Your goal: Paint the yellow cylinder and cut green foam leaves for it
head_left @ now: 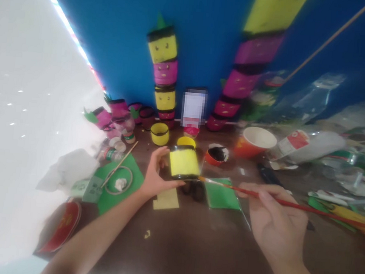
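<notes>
My left hand (155, 175) grips a yellow cup with black rims (184, 163), holding it just above the brown table (198, 249). My right hand (274, 219) pinches a red-handled paintbrush (294, 204). The brush tip touches the cup's lower right edge. Beneath the cup lie a yellow paper scrap (166, 199) and a green paper square (222, 196). A small orange pot of black paint (216, 154) stands just right of the cup.
Stacks of yellow and magenta painted cups (164, 73) lean on the blue wall. A loose yellow cup (159, 133), an orange bowl (255, 142), plastic bottles (306, 145), a green sheet with a ring (119, 182) and a red lid (62, 226) crowd the table.
</notes>
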The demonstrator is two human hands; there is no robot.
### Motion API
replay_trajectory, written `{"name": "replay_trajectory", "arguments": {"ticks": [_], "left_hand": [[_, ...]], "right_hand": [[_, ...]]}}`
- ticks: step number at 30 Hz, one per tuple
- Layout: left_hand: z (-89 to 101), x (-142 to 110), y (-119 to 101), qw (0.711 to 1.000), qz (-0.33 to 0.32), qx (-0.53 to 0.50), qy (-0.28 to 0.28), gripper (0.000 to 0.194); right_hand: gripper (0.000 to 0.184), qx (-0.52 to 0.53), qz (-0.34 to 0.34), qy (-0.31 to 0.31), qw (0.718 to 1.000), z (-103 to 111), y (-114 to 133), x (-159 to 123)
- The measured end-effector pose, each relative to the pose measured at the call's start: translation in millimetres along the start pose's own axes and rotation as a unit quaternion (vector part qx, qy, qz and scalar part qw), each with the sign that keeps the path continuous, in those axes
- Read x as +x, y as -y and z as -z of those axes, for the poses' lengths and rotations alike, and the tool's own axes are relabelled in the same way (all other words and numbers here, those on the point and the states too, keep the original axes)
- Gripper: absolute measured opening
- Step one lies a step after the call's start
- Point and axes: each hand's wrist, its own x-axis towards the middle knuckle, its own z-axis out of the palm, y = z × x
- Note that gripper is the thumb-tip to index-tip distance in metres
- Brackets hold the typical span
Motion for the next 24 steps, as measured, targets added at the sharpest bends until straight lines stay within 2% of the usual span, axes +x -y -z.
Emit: {"name": "replay_trajectory", "arguments": {"ticks": [7,12,18,24], "left_hand": [[0.0,-0.4,-1.3,1.000,0.007,0.004,0.003,0.098],[-0.1,-0.5,0.5,1.000,0.006,0.001,-0.001,0.099],[0.3,-0.5,1.0,1.000,0.003,-0.015,0.001,0.099],[0.8,-1.3,-1.0,0.999,0.009,-0.034,0.006,0.099]], "right_hand": [[0.005,0.000,0.007,-0.023,1.000,-3.0,1.8,2.6],[0.004,-0.004,-0.011,-0.007,1.000,-4.8,1.5,2.6],[0.006,0.001,0.002,-0.045,0.999,-0.3,1.5,7.5],[0.003,0.017,0.006,-0.029,0.999,0.5,-1.3,8.1]]}}
